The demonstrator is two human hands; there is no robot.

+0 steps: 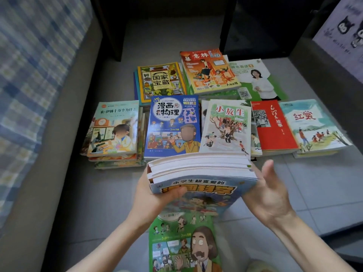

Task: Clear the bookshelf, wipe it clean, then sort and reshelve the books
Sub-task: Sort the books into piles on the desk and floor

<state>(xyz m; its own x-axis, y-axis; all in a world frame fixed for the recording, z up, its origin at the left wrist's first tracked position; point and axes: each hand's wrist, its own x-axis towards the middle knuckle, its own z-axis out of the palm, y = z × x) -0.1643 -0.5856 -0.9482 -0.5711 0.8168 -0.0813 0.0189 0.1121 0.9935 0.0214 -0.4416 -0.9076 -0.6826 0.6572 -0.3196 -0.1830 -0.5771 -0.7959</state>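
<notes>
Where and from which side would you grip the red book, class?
Grip the red book by its near short edge, coming from the front: it lies flat, cover up, books crowd both long sides, and that edge is open.

A grey tiled floor (314, 183) with pale grout lines fills the middle of the view and runs out to the right edge. Along the left edge hangs a blue, white and yellow plaid cloth (29, 75), blurred. A plain grey padded band (64, 134) runs beside it, between cloth and floor. In the upper right corner leans a pale lilac sheet (345, 32) printed with black-and-white cartoon figures, too blurred to make out.
</notes>
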